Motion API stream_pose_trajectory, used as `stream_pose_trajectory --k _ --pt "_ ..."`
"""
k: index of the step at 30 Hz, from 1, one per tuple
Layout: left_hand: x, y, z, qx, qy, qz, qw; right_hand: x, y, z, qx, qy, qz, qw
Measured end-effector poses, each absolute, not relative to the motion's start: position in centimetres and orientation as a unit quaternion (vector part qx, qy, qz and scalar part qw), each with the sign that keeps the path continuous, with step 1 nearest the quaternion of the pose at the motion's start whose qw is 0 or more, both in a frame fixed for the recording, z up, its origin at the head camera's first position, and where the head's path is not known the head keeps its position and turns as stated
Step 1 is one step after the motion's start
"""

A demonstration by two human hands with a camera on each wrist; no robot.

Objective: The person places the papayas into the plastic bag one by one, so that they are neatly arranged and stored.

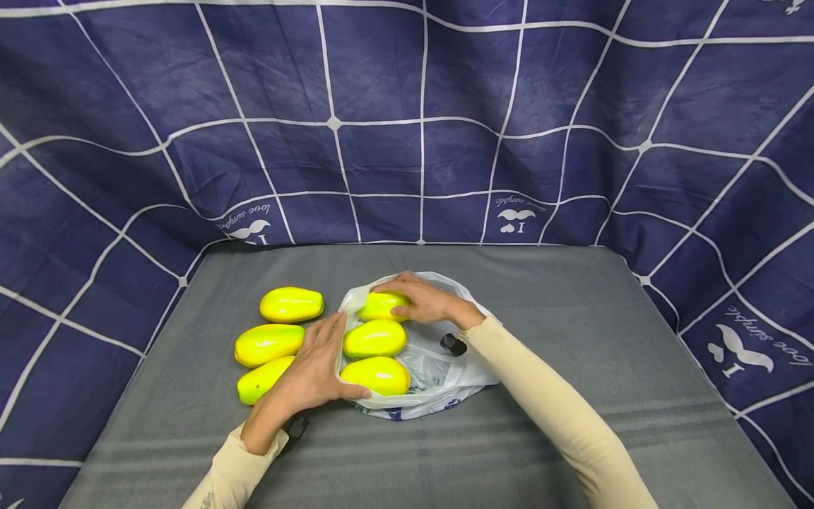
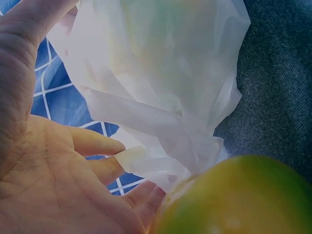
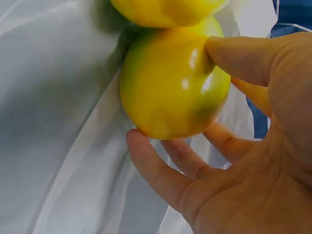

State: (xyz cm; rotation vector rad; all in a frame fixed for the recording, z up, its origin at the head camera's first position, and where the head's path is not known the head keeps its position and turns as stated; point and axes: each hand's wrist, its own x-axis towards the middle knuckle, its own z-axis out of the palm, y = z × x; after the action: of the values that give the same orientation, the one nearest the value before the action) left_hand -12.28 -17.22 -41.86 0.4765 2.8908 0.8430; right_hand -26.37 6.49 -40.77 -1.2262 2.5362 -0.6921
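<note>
A white plastic bag (image 1: 480,371) lies on its side with its mouth towards the left. Three yellow-green papayas are in a column inside it. My right hand (image 1: 427,300), reaching into the bag, holds the farthest papaya (image 1: 379,307), with thumb and fingers around it in the right wrist view. Below that one are a middle papaya (image 1: 375,338) and a nearest papaya (image 1: 376,375). My left hand (image 1: 311,371) rests with extended fingers against the bag's left edge, thumb at the near rim. In the left wrist view its fingers touch the thin plastic (image 2: 161,112).
Left of the bag, three more papayas lie in a column: a far one (image 1: 291,305), a middle one (image 1: 268,344) and a near one (image 1: 263,380) partly behind my left hand. A grey cloth (image 1: 572,396) covers the table. Blue checked fabric (image 1: 470,85) hangs around it.
</note>
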Motion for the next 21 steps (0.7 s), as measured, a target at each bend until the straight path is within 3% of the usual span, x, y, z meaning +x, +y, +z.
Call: stream_pose_trajectory --k 5,14,21 --pt "-12.21 -17.32 -41.88 0.159 0.946 0.279 0.043 -26.26 6.17 -40.82 -0.398 0.877 -0.240 0.126" --pt "-12.30 -17.29 -41.75 0.159 0.947 0.276 0.040 -26.09 6.19 -40.64 -0.381 0.893 -0.227 0.079" --pt "-12.27 -17.25 -41.87 0.159 0.947 0.277 0.041 -26.05 5.97 -40.79 -0.378 0.894 -0.226 0.087"
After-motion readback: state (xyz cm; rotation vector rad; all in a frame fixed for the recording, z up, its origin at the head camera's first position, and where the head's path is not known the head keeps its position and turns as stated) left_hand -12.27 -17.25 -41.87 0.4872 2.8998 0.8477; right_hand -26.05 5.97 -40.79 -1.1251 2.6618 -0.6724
